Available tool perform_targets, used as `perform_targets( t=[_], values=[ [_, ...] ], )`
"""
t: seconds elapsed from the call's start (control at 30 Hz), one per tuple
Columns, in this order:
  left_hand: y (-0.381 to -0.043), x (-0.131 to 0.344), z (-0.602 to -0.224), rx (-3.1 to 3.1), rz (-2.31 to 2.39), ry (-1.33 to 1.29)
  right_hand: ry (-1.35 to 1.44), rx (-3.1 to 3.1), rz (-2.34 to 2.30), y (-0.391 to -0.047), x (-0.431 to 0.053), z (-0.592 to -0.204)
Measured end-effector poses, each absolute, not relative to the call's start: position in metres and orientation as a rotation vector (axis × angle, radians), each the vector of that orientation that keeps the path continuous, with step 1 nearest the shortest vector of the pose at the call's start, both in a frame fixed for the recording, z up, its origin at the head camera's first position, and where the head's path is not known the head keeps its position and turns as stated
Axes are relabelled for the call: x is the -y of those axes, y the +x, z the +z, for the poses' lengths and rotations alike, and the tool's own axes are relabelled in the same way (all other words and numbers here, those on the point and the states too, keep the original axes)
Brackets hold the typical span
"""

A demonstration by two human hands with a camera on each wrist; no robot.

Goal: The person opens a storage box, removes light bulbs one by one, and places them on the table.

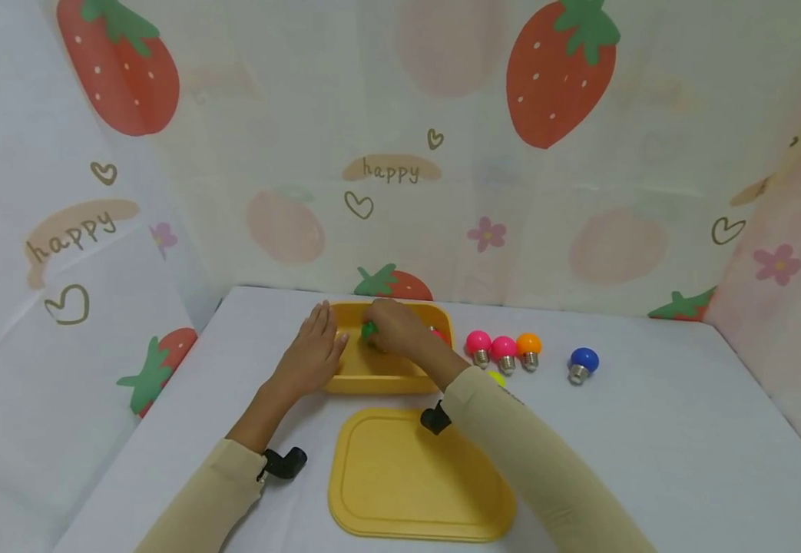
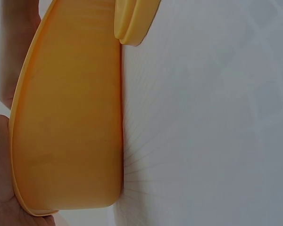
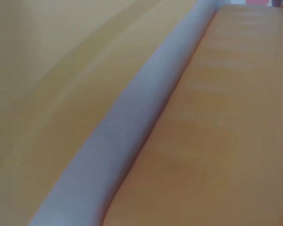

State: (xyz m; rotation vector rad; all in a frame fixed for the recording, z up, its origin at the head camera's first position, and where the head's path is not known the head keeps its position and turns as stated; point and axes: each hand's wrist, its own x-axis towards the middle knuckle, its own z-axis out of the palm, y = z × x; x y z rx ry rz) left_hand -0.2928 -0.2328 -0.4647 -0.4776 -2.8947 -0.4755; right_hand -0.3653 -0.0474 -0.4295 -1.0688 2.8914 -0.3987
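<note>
My left hand (image 1: 310, 357) holds the left end of a yellow plastic box (image 1: 386, 384), its thumb over the inside and the other fingers along the outer side. In the left wrist view, that hand (image 2: 2, 174) lies over the rim at the lower left. My right hand (image 1: 393, 326) reaches down into the box and grips a green bulb (image 1: 369, 330), mostly hidden by the fingers. A red-pink bulb (image 1: 438, 334) shows inside at the box's right end, partly behind the right forearm. The right wrist view shows mainly the box's front wall (image 3: 203, 141).
A yellow lid (image 1: 407, 476) lies flat in front of the box. Right of the box stand two pink bulbs (image 1: 478, 342) and an orange bulb (image 1: 528, 343), with a blue bulb (image 1: 584, 359) farther right. A yellow bulb (image 1: 496, 378) peeks out behind the right sleeve.
</note>
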Motion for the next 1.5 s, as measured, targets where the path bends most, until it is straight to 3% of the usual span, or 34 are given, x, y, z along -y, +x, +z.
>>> perform_targets(
  t=[0.83, 1.5],
  values=[
    [-0.292, 0.231, -0.463, 2.898, -0.471, -0.488, -1.004, -2.902, -0.378, -0.361, 0.048, -0.432],
    [-0.290, 0.231, -0.464, 2.899, -0.489, -0.473, -1.075, -2.868, -0.822, -0.335, 0.004, -0.406]
  ],
)
